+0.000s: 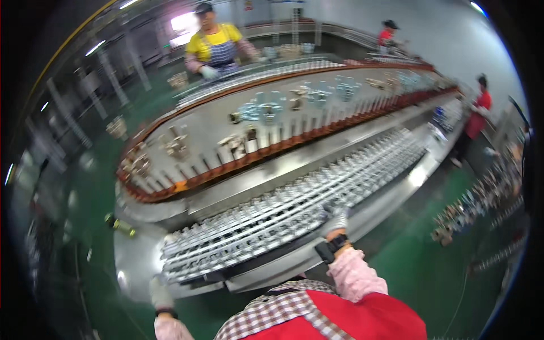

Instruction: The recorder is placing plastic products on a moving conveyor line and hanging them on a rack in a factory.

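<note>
A long rack of metal bars (289,212) lies across the steel bench before me, set with rows of small silvery metal parts. My right hand (335,220), in a pale glove, reaches to the rack's near edge right of the middle. Its fingertips meet something dark among the parts; blur hides whether they grip it. By the rack's near left corner is my left hand (161,292), also gloved. Its fingers are smeared, so I cannot tell if they touch the rack's end. A black device is strapped to my right wrist (331,248).
Behind the rack runs a long oval conveyor (272,148) with a brown edge, upright pegs and bundles of parts. A yellow-and-black object (120,225) lies on the bench's left end. A person in yellow (218,45) works across it; two in red stand farther right. Stacked parts (479,195) stand at right.
</note>
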### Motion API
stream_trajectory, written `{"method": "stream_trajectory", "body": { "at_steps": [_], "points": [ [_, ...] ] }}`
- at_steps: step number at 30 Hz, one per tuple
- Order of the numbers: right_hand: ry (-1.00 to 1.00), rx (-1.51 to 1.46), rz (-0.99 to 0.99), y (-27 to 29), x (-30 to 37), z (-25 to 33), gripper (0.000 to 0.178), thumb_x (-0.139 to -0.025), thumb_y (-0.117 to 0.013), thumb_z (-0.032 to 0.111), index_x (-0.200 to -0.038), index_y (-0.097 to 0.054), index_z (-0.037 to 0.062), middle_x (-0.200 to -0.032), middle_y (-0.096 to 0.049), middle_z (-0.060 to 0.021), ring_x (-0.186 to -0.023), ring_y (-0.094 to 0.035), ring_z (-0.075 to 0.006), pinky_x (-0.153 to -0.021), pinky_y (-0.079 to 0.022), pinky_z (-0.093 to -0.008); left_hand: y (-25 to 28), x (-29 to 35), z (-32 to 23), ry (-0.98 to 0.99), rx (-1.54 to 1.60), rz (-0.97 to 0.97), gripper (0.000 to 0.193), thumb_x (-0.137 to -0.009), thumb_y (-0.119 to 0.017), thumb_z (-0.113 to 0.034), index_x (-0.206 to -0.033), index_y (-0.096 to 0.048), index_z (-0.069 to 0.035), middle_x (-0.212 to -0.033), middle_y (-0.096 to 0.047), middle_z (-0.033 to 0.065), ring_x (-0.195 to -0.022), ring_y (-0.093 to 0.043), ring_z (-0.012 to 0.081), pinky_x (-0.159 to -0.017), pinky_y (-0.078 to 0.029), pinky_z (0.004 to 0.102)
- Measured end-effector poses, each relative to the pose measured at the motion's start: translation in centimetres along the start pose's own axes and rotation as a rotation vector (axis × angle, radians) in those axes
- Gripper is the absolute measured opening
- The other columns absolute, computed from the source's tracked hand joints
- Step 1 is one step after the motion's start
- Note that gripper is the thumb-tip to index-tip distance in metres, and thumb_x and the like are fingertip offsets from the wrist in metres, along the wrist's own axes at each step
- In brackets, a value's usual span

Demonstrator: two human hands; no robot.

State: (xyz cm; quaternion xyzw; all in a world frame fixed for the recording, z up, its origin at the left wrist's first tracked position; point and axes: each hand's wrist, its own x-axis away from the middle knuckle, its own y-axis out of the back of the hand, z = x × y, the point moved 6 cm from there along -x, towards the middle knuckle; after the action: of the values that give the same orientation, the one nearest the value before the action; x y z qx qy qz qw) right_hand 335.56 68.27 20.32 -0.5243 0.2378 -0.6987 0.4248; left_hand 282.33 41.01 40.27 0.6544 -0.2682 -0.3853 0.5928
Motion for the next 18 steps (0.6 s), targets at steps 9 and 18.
{"method": "stream_trajectory", "body": {
  "at_steps": [9, 18],
  "points": [
    [-0.161, -0.013, 0.233, -0.1, 1.2, -0.5, 0.058, -0.078, -0.036, 0.061, -0.097, -0.05, 0.0084, -0.099, -0.053, -0.0052, -0.083, -0.047, -0.0192, -0.077, -0.038, -0.0346, 8.6, -6.0, -6.7, 0.108, 0.156, 0.188, 0.043, -0.083, -0.041, -0.041, -0.103, -0.052, -0.004, -0.098, -0.054, 0.0216, -0.088, -0.051, 0.0341, -0.08, -0.037, 0.0393],
    [0.818, 0.857, -0.201, -0.8, 4.0, 11.0, 0.042, -0.086, -0.044, 0.021, -0.121, -0.038, 0.0, -0.122, -0.041, -0.0104, -0.107, -0.042, -0.0213, -0.093, -0.031, -0.031, -2.9, -30.9, -12.8, -0.038, 0.794, -0.142, 0.047, -0.083, -0.047, -0.036, -0.116, -0.044, -0.004, -0.111, -0.05, 0.0199, -0.101, -0.048, 0.0318, -0.084, -0.038, 0.034]
  ]
}}
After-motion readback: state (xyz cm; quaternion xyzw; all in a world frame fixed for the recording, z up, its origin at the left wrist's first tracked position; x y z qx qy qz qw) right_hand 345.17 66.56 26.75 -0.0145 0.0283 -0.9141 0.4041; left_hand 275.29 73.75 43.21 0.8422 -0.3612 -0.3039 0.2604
